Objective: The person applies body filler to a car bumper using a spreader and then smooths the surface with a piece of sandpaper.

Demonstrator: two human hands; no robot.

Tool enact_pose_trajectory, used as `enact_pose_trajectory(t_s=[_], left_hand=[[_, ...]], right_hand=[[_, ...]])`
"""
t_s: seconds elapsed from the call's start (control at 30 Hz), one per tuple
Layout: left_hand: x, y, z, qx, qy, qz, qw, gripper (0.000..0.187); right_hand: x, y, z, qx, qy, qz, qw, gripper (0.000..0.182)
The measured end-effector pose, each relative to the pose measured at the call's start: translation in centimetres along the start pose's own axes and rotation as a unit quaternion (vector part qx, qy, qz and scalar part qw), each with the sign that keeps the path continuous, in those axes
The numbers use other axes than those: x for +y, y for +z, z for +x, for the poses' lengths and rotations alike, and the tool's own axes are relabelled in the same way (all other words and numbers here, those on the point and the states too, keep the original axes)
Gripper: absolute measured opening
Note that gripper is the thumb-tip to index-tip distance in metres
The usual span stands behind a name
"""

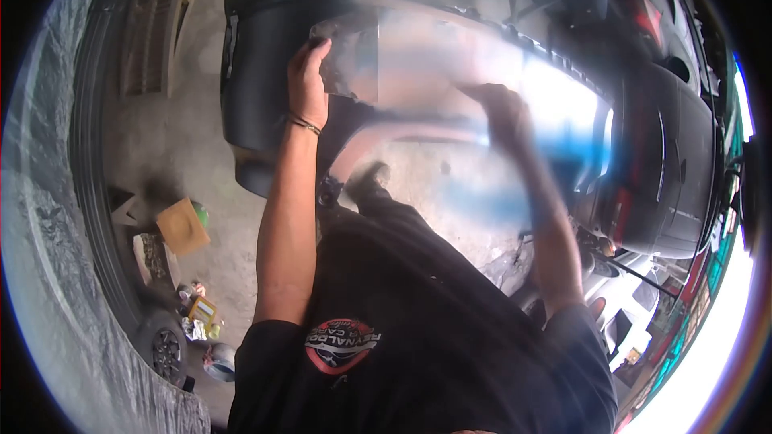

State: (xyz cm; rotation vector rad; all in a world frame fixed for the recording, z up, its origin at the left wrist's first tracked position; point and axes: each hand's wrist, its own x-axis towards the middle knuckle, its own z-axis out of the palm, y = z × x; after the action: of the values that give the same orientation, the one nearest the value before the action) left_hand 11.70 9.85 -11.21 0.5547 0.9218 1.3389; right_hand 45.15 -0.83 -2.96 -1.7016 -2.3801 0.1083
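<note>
A long car body panel (426, 44) lies across the upper middle, black at its left end and patchy pink, pale and blue elsewhere. My left hand (309, 84) is over the black part, its fingers bent round the left edge of a thin grey sheet (358, 56) with a straight right edge. Above the panel's lower edge is my right hand (504, 116), smeared by motion, fingers towards the left. Whatever it may hold is too blurred to make out.
A dark car (663, 161) stands at the right. On the floor at the left are cardboard (182, 227), a wheel (167, 354) and small litter. Plastic sheeting (48, 273) hangs at the far left, near a wooden frame (153, 28). A foot (374, 177) shows below the panel.
</note>
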Motion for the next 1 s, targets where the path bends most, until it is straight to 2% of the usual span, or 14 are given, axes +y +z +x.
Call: enact_pose_trajectory(t_s=[0.07,0.1,0.2,0.3,0.43,0.5,0.53,0.6,0.7,0.73,0.83,0.9,0.93,1.0], left_hand=[[0.1,-0.1,0.3,0.002,0.016,0.015,1.000,0.033],[-0.1,-0.2,0.6,0.003,0.007,0.010,1.000,0.032],[0.3,0.0,0.2,0.009,0.003,0.014,1.000,0.031],[0.2,0.0,0.2,0.003,0.012,0.025,1.000,0.031],[-0.1,-0.2,0.6,-0.008,0.018,0.026,0.999,0.030],[-0.4,-0.5,0.8,-0.019,0.015,0.026,0.999,0.031],[-0.5,-0.8,0.9,-0.029,0.013,0.027,0.999,0.031],[-0.5,-0.5,0.8,-0.018,0.011,0.029,0.999,0.031],[-0.6,-0.9,0.6,-0.012,0.013,0.047,0.999,0.033],[-0.6,-0.8,0.8,-0.014,0.018,0.063,0.998,0.033],[0.4,0.3,-0.2,0.017,0.017,0.057,0.998,0.034],[-0.3,-0.4,0.5,-0.009,0.019,0.042,0.999,0.034],[-0.7,-0.9,1.0,-0.030,0.019,0.029,0.999,0.035],[-0.4,-0.6,0.6,-0.019,0.020,0.037,0.999,0.035]], right_hand=[[1.1,-1.7,0.7,-0.064,0.071,-0.016,0.995,0.040],[1.9,-1.4,2.0,0.000,0.072,-0.012,0.997,0.040],[3.4,-1.6,4.4,0.108,0.098,-0.018,0.989,0.035],[4.2,-0.2,6.4,0.083,0.133,-0.094,0.983,0.039],[1.8,-0.4,8.0,0.086,0.100,-0.058,0.990,0.042],[2.1,0.5,7.9,0.143,0.019,-0.073,0.987,0.045],[2.1,0.9,7.5,0.143,0.020,-0.071,0.987,0.045],[1.6,1.7,6.5,0.116,0.097,-0.090,0.984,0.045],[1.3,2.5,3.3,0.063,0.068,-0.011,0.996,0.047],[1.0,2.8,1.9,0.055,0.080,-0.052,0.994,0.047],[1.6,1.3,0.7,0.001,0.089,-0.047,0.995,0.047],[1.9,0.1,2.0,-0.061,0.139,-0.036,0.988,0.054],[1.7,-0.4,2.9,-0.060,0.136,-0.037,0.988,0.054],[-0.5,-1.2,5.0,0.044,0.159,-0.044,0.985,0.055]])
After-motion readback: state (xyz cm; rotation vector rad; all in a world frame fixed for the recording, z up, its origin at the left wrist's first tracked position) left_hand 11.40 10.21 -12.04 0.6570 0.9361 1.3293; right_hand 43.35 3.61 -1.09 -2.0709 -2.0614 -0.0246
